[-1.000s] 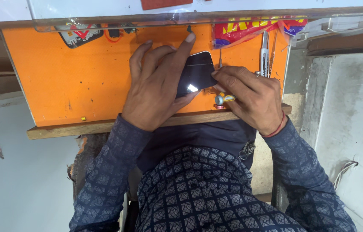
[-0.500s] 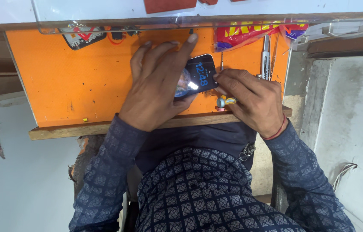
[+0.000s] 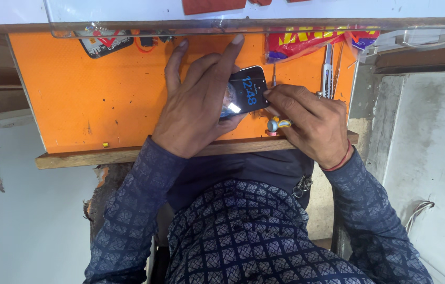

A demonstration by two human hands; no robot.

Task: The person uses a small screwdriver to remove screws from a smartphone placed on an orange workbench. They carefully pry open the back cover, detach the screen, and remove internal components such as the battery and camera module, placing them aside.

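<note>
— Two hands, one smartphone [image 3: 245, 92]: what does the head view show?

— One dark phone with its screen lit, tilted over the orange mat [image 3: 85, 100], near the middle of the mat's near half. The left hand [image 3: 197, 102] wraps around its left side, fingers spread over the top, gripping it. The right hand [image 3: 306, 118] is curled, fingertips touching the phone's right edge.

— Anything else to count?

— One small yellow-and-blue object [image 3: 277, 124] sits just under the right hand by the mat's near edge; what it is cannot be told. Two slim metal tools [image 3: 328, 71] lie at the far right corner, beside one red-and-yellow packet [image 3: 306, 44]. One dark flat device [image 3: 104, 43] lies at the far left.

— What is hidden?

— The left palm covers the phone's left portion. A shelf edge cuts off the packet and the dark device.
</note>
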